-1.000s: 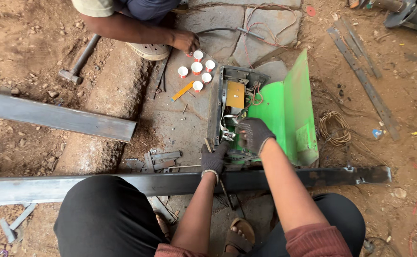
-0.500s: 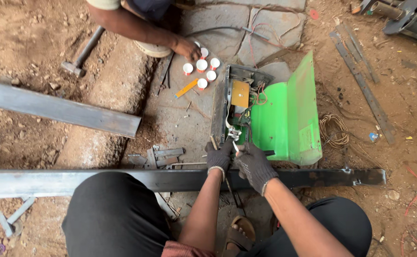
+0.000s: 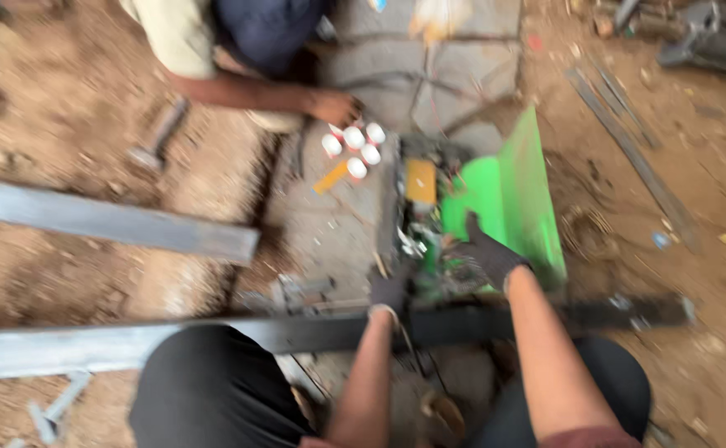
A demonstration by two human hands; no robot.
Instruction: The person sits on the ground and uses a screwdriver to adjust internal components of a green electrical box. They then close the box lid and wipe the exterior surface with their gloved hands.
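Observation:
The picture is motion-blurred. An opened green machine casing lies on the ground, with its wiring and a yellow part exposed on the left side. My left hand, in a dark glove, is at the near left corner of the machine's frame; its grip is too blurred to read. My right hand, also gloved, rests on the near part of the green casing beside the wiring, fingers spread. A long dark metal bar crosses just in front of both hands, over my knees.
Another person crouches opposite, with a hand beside several white round caps and an orange piece. A flat steel bar lies at left, a hammer beyond it, and metal strips at right on dirt.
My right hand went from inside the machine back toward the bar, then forward onto the casing again. The view has swung and blurred. My left hand stays at the machine's near left corner.

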